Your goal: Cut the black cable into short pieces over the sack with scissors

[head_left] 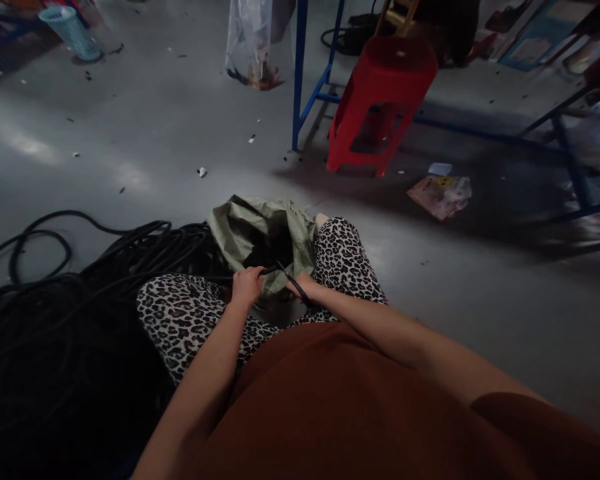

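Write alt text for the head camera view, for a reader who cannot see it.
A seated person's left hand and right hand grip a thin black cable above a green sack between their knees. A black cable pile lies at their left; a red stool stands beyond.

Floor: smooth grey coating with a dull sheen; cable pile: black, matt, rubber-like sheath; cable strand: same matt black sheath; sack: green woven fabric, crumpled, matt; trousers: soft printed cloth, matt; stool: red moulded plastic, smooth, slightly glossy; frame: blue painted metal tube, smooth; hanging bag: clear thin plastic film, glossy; basket: pale blue plastic lattice.
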`<move>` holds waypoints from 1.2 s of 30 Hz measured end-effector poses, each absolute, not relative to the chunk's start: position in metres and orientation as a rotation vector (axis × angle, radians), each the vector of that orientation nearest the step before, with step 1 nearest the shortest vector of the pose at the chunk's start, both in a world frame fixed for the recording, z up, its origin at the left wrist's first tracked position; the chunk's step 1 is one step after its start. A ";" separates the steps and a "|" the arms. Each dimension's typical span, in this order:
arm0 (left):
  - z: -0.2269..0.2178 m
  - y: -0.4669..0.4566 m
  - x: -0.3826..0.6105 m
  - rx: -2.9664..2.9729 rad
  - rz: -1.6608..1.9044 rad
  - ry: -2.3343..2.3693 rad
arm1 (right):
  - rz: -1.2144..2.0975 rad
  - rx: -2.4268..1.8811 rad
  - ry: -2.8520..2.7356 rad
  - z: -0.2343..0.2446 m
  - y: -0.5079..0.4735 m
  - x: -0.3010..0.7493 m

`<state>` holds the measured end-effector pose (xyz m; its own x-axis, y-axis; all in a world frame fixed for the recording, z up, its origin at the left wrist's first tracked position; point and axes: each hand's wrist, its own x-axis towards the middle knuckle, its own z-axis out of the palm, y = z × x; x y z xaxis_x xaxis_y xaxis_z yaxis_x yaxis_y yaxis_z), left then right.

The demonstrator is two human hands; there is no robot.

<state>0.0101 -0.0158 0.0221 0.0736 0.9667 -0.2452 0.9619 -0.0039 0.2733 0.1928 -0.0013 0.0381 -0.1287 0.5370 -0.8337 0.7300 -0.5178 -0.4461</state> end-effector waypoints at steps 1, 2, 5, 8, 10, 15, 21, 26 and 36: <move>0.022 -0.016 0.010 1.989 0.023 1.920 | -1.726 1.956 1.438 0.039 -0.001 0.193; 0.022 -0.015 0.010 1.985 0.027 1.926 | -1.753 1.960 1.425 0.039 0.000 0.193; 0.022 -0.015 0.010 1.973 0.032 1.940 | -1.855 1.980 1.333 0.043 0.000 0.193; 0.024 -0.014 0.010 1.961 0.056 1.949 | -1.946 2.012 1.213 0.045 -0.002 0.190; 0.025 -0.013 0.010 1.961 0.079 1.952 | -1.991 2.012 1.175 0.045 -0.003 0.188; 0.027 -0.013 0.010 1.961 0.120 1.971 | -2.049 1.934 1.223 0.038 -0.004 0.186; 0.024 -0.013 0.010 1.959 0.156 1.980 | -2.072 1.855 1.290 0.033 -0.004 0.188; 0.023 -0.013 0.010 1.959 0.139 1.982 | -2.067 1.806 1.360 0.034 -0.005 0.188; 0.028 -0.016 0.015 2.019 0.154 1.921 | -1.896 1.804 1.488 0.045 -0.004 0.188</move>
